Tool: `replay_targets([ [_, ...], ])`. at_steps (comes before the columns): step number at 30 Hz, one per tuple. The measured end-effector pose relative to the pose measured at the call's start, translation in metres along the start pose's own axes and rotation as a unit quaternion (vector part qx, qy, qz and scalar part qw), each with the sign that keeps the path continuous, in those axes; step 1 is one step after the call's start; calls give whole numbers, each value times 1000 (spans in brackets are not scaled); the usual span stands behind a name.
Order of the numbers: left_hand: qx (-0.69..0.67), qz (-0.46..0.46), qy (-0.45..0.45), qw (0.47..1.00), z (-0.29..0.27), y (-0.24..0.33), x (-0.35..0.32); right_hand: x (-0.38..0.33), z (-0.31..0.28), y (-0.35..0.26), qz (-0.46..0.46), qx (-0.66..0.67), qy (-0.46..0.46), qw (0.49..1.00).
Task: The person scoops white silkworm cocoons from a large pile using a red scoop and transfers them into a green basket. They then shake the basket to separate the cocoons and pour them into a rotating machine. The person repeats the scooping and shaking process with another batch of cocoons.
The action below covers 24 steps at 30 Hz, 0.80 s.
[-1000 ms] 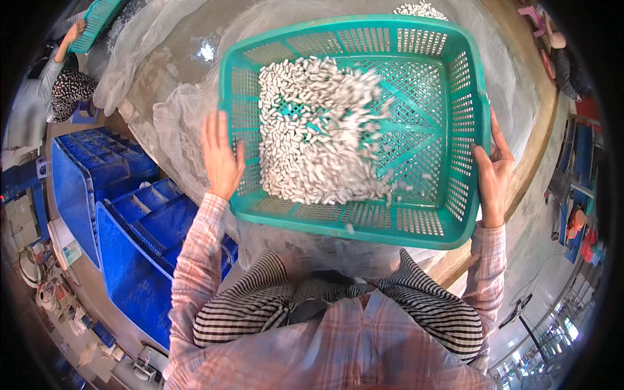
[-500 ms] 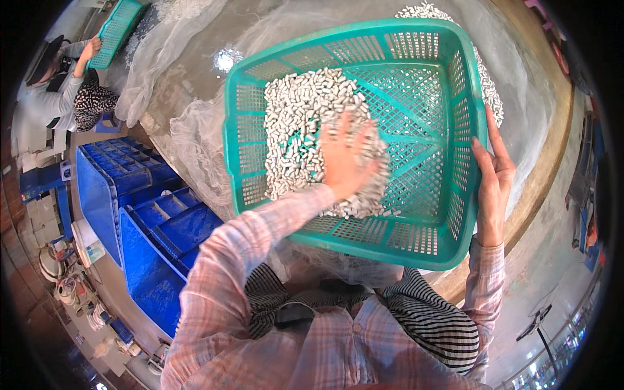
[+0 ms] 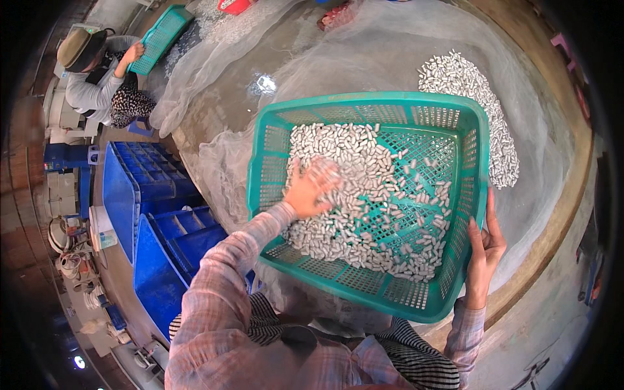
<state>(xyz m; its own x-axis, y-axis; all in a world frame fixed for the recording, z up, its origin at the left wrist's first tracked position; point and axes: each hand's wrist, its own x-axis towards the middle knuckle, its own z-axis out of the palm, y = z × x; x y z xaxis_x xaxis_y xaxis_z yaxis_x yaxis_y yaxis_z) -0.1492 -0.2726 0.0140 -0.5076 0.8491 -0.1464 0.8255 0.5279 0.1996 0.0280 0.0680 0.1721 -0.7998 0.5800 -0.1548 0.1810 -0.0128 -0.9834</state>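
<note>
In front of me a green plastic basket [image 3: 370, 99] with lattice walls and base holds a layer of small, whitish, short rod-like pieces [image 3: 354, 234]. They lie thickest at its left side and thinner toward the right, where the green base shows through. My right hand [image 3: 487, 250] grips the basket's right wall from outside, thumb near the rim. Inside, at the left, my left hand [image 3: 313, 188] rests among the pieces; its fingers look spread but are blurred by motion. More of the same pieces [image 3: 468, 104] lie heaped beyond the basket's far right corner.
Translucent netting [image 3: 383, 49] covers the work surface, which has a curved edge on the right. Blue plastic bins [image 3: 162, 286] stand at my left. Farther off, a person [image 3: 97, 81] in a cap holds another green basket [image 3: 158, 40]. A red container [image 3: 234, 6] sits at the top.
My left hand has swept leftward through the pieces, and many now lie scattered over the basket's right part. The basket appears lower in view, uncovering more of the heap behind it.
</note>
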Motion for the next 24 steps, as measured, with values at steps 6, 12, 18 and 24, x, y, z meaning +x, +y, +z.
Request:
replay_targets([
  [6, -181, -248, 357, 882, 11, 15, 101, 1, 10, -8, 14, -17, 7, 1000],
  [12, -323, 28, 284, 902, -30, 157, 168, 1, 8, -16, 31, -28, 7, 999],
  [18, -246, 244, -12, 938, 11, 152, 51, -1, 1, -5, 47, -1, 12, 999],
  [24, -47, -51, 106, 992, 38, 9, 16, -1, 1, -1, 42, 65, 12, 997],
])
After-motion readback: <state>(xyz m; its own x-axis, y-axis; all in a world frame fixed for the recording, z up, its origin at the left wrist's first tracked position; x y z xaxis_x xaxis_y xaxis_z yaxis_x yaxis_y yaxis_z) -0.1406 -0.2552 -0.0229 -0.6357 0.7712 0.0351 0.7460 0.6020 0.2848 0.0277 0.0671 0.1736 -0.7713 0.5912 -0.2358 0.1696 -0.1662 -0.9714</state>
